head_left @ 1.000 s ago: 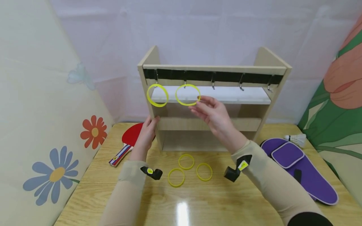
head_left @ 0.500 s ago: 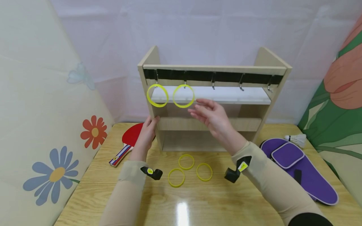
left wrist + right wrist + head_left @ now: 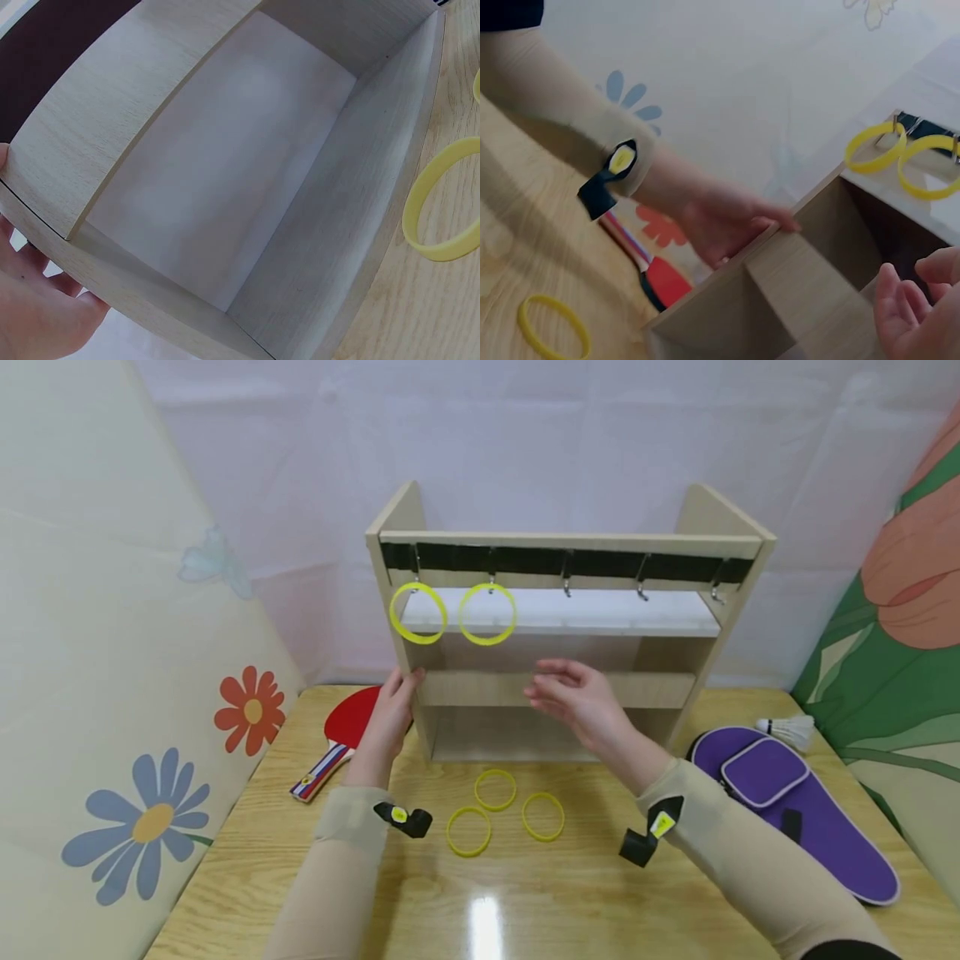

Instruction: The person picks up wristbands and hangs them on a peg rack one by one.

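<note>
A wooden shelf rack (image 3: 555,689) stands upright on the table, a row of metal hooks (image 3: 567,587) along its black strip. From the two leftmost hooks hang a yellow ring (image 3: 392,618) and a second yellow ring (image 3: 462,627). My left hand (image 3: 392,714) grips the rack's left side panel (image 3: 150,300), thumb at the front and fingers round the outer side. Before the middle shelf, my right hand (image 3: 581,697) is in the air with loosely bent fingers and nothing in them. Three more yellow rings lie on the table, the nearest ring (image 3: 468,855) toward the front.
A red table tennis bat (image 3: 348,718) lies left of the rack, partly behind my left hand. On the right are a purple racket case (image 3: 825,835) and a white shuttlecock (image 3: 791,731). A pale cloth backdrop (image 3: 562,443) rises behind the rack.
My right hand let go of the second ring, which now hangs straight from its hook. The hand then moved down and to the right. My left hand stayed in place.
</note>
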Tool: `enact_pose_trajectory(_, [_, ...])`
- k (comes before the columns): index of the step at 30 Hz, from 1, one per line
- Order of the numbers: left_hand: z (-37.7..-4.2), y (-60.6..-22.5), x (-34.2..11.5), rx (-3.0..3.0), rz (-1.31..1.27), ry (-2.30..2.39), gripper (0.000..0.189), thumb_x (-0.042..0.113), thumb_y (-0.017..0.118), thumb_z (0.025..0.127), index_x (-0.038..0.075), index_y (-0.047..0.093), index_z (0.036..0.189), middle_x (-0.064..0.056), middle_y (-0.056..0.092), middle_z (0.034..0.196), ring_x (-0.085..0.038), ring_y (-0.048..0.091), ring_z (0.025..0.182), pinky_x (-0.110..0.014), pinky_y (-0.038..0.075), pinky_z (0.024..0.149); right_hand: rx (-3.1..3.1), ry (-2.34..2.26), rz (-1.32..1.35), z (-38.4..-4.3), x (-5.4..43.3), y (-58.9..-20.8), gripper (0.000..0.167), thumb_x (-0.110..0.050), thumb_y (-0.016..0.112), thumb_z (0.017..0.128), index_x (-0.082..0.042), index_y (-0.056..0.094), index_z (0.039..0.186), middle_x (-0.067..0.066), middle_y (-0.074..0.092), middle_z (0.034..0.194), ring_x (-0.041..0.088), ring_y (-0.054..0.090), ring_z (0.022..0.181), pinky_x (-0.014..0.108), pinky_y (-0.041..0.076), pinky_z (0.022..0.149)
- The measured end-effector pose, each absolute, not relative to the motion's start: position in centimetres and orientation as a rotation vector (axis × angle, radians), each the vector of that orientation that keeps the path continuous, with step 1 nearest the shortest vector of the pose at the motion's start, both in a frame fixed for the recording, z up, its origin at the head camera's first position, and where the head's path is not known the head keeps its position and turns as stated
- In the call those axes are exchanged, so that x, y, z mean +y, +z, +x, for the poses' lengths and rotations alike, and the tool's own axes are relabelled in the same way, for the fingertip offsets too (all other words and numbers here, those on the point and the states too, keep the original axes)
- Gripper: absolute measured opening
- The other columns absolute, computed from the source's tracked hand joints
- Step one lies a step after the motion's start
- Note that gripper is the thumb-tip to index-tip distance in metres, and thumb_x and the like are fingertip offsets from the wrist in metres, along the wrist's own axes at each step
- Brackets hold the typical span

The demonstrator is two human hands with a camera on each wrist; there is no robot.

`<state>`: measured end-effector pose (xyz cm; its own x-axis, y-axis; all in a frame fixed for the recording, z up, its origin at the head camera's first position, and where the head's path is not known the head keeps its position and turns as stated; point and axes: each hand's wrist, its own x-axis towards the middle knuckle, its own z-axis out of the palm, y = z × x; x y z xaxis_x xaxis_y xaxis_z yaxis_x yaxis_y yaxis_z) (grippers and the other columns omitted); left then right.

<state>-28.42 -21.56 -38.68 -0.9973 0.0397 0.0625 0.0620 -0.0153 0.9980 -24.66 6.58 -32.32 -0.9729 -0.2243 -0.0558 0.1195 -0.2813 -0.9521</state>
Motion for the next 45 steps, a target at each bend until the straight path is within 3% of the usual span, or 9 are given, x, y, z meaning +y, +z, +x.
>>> enact_pose_trajectory(16, [-28.2,-38.5,-21.3,-2.196,-0.081,-2.208,0.051,0.029,0.039,0.105,0.018,0.029,0.154,-0.014,0.036,0.147,-0.028,0.037,0.131,-0.05,0.029,0.115,1.905,-2.148,-0.157,-23.8,9.1,-37.9,0.045,0.002,0.058,0.095,0.011,0.045,0.137,0.003,0.068,0.098,0.011,0.069,0.082,0.024,0.058,0.077])
enact_pose_trajectory(23, [-28.3,-38.6,-21.3,-2.186,-0.093,-2.204,0.052,0.029,0.039,0.104,0.019,0.029,0.155,-0.018,0.036,0.149,-0.028,0.038,0.131,-0.051,0.029,0.115,1.994,-2.037,-0.167,-23.6,9.8,-40.9,0.043,0.004,0.056,0.095,0.017,0.044,0.134,0.0,0.066,0.09,0.012,0.069,0.079,0.026,0.058,0.076])
enact_pose_trajectory(32, [-28.2,-38.5,-21.3,-2.194,-0.105,-2.196,0.054,0.03,0.04,0.104,0.021,0.028,0.156,-0.015,0.035,0.15,-0.029,0.035,0.134,-0.053,0.027,0.116,2.022,-1.922,-0.168,-23.2,10.7,-44.2,0.043,0.005,0.056,0.094,0.018,0.044,0.133,0.02,0.066,0.101,0.015,0.068,0.076,0.026,0.058,0.07])
enact_pose_trajectory(45, [-28.2,-38.5,-21.5,-2.221,-0.109,-2.185,0.055,0.032,0.039,0.104,0.024,0.025,0.157,-0.013,0.032,0.152,-0.031,0.032,0.137,-0.053,0.026,0.117,2.11,-1.732,-0.213,-22.8,11.1,-47.0,0.038,0.008,0.057,0.091,0.018,0.049,0.126,0.013,0.066,0.087,0.011,0.063,0.062,0.026,0.056,0.058])
